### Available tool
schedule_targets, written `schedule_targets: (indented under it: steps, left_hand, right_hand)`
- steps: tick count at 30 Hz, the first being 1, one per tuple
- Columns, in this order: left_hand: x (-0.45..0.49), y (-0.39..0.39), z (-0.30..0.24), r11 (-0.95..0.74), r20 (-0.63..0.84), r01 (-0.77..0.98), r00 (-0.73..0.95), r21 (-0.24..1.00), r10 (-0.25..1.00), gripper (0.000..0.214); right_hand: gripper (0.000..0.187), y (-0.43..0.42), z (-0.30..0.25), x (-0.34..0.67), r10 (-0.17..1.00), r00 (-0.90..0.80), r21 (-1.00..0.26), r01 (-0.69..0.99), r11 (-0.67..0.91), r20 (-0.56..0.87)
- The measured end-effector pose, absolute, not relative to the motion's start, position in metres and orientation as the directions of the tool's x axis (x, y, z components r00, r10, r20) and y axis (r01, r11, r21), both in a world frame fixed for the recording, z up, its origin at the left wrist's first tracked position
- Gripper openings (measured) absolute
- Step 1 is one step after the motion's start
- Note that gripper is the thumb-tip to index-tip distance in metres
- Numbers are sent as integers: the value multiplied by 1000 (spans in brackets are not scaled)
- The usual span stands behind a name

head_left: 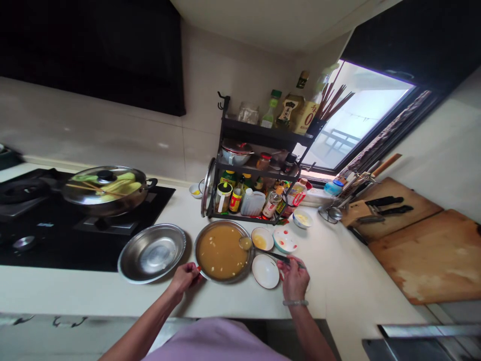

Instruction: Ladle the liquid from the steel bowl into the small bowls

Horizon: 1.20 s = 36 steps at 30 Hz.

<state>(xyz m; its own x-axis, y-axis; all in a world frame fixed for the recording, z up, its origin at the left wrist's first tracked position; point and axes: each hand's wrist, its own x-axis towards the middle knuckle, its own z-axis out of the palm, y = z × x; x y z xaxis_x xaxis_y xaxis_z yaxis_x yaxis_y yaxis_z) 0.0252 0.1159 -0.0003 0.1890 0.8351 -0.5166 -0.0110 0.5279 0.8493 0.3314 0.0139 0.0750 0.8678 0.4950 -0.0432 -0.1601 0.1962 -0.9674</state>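
Note:
A round metal basin (198, 250) of brown liquid with pale bits floating in it stands on the counter in front of me. My left hand (187, 277) has its fingers closed on the near-left rim of that basin. In my right hand (295, 281) is the dark handle of a ladle (246, 243). The ladle's bowl is over the right side of the liquid, near the rim. Under the handle lie a white dish (266, 271), a small bowl with yellowish contents (262, 239) and a bowl with red spots (285, 240).
An empty metal basin (152, 253) stands left of the full one. On the stove (48, 250) sits a lidded pan (108, 190) with green food. Behind is a black rack (266, 133) of bottles and jars. Cutting boards (432, 255) and a knife block (356, 210) are at right.

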Motion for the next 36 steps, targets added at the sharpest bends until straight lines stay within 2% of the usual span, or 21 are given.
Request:
schedule_targets:
  steps: [4, 8, 12, 15, 19, 23, 27, 32, 36]
  left_hand:
    - [25, 116, 0, 532, -517, -30, 193, 846, 834, 49]
    - [25, 115, 2, 536, -523, -18, 199, 844, 829, 48]
    - [25, 115, 5, 535, -523, -23, 187, 844, 832, 47]
    - [25, 114, 6, 539, -526, -17, 193, 842, 828, 46]
    - [25, 115, 6, 541, -528, -19, 193, 841, 827, 45]
    - [26, 115, 4, 541, -526, -32, 192, 841, 829, 47]
    - [26, 114, 3, 531, -520, -15, 176, 847, 836, 47]
    - [26, 114, 5, 536, -525, -17, 178, 844, 832, 44]
    - [28, 114, 3, 521, -510, -31, 162, 853, 845, 44]
  right_hand:
    - [26, 16, 81, 348, 417, 909, -964, -112, 240, -2]
    - [28, 17, 84, 364, 366, 927, -977, 0, 213, 80]
    - [35, 13, 80, 371, 434, 877, -978, 183, 98, 208]
    - [37, 7, 74, 370, 518, 787, -929, 369, 41, 335]
    - [31, -1, 75, 364, 634, 544, -773, 619, 140, 550]
    - [25, -4, 82, 350, 643, 391, -669, 694, 264, 659]
    - [24, -2, 81, 324, 686, 407, -734, 619, 278, 603]
    - [29, 2, 62, 299, 792, 456, -867, 466, 177, 406]
    - [38, 9, 59, 298, 714, 669, -974, 213, 80, 206]
